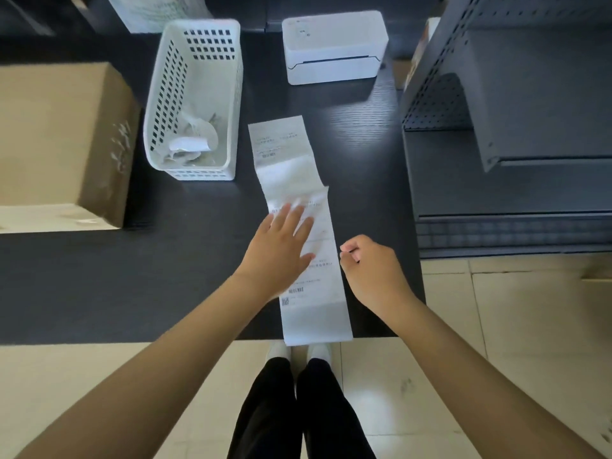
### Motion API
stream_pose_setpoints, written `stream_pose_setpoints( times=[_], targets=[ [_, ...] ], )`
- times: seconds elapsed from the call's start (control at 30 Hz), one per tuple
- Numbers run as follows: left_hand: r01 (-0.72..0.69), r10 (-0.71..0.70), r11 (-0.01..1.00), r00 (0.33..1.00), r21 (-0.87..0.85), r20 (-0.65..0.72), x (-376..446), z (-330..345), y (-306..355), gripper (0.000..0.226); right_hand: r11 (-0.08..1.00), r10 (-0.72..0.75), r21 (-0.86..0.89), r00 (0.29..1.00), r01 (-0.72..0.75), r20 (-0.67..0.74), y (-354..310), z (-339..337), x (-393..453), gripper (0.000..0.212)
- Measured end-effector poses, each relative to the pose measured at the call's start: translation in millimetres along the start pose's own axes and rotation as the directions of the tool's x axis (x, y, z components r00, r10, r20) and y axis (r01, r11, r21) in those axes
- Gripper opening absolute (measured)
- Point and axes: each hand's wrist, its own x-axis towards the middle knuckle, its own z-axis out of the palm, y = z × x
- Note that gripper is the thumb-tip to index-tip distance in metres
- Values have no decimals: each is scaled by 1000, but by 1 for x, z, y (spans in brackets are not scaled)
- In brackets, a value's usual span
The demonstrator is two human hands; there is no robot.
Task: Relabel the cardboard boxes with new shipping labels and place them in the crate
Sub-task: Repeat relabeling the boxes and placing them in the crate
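- Here, nearest the body, the long white strip of printed shipping labels (299,226) is seen to overhang the front edge of the black wood-grain table (99,276); if the strip is tugged, it could be dragged off onto the floor
- The left hand (281,250) is laid flat on the strip with fingers straight, nothing being gripped; the paper beneath could be creased or skewed by a sideways push
- The right hand (367,270) is held just beside the strip's right edge with fingers curled in; whether the edge is pinched cannot be told. If a label is peeled with only one hand holding the strip down, it is likely to be torn or to stick to itself
- The strip is seen as several joined panels with barcodes and small blurred print, lying slightly kinked across the middle
- Farther left, the brown cardboard box (59,140) stands on the table, well apart from the strip
- Beyond, paper scraps are held in the white perforated plastic basket (195,94), and the white label printer (334,44) sits at the back
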Motion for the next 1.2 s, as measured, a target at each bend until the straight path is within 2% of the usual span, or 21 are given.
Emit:
stream_pose_setpoints(
  times=[0.13, 0.27, 0.33, 0.37, 0.47, 0.53, 0.6, 0.73, 0.8, 0.9, 0.97, 1.07, 1.2],
  targets=[
    [5, -7, 999, 1000, -54, -31, 30, -11, -12, 64, 985, 102, 136, 994, -107, 42, -3, 1, 5, 19],
    [9, -13, 998, 998, -63, -56, 46, -15, -19, 63, 921, 211, 314, 973, -230, 96, -9, 2, 8, 19],
    [26, -30, 998, 998, -64, -61, 49, -16, -19, 63, 954, 198, 224, 980, -199, 26, -12, 4, 5, 18],
    [33, -38, 997, 997, -65, -66, 48, -16, -18, 62, 973, 177, 154, 984, -173, -15, -13, 5, 2, 24],
    [30, -35, 998, 995, -56, -95, 44, -16, -13, 57, 990, 140, -7, 987, -141, -79, -19, 13, -8, 64],
    [14, -20, 999, 992, -43, -123, 42, -17, -12, 53, 989, 127, -62, 987, -134, -97, -24, 19, -12, 77],
    [-7, 2, 999, 989, -37, -145, 40, -18, -9, 46, 989, 127, -57, 987, -133, -95, -28, 21, -12, 80],
    [-57, 53, 998, 991, -30, -126, 33, -19, 0, 33, 978, 192, 95, 980, -186, -55, -25, 17, -4, 87],
    [-72, 65, 996, 991, -55, -117, 27, -20, 3, 32, 963, 197, 188, 980, -191, -17, -23, 14, 0, 82],
    [-108, 96, 990, 987, -93, -128, 19, -22, 6, 31, 950, 185, 247, 982, -190, 45, -24, 9, 7, 50],
    [-122, 105, 985, 984, -118, -145, 15, -25, 7, 30, 925, 191, 305, 972, -225, 140, -26, 6, 12, 35],
    [-123, 100, 984, 981, -131, -169, 10, -30, 6, 31, 822, 174, 485, 943, -298, 285, -32, -1, 15, 30],
    [-122, 96, 981, 981, -151, -169, 6, -35, -3, 34, 690, 87, 623, 897, -368, 434, -36, -11, 14, 35]
  ],
)
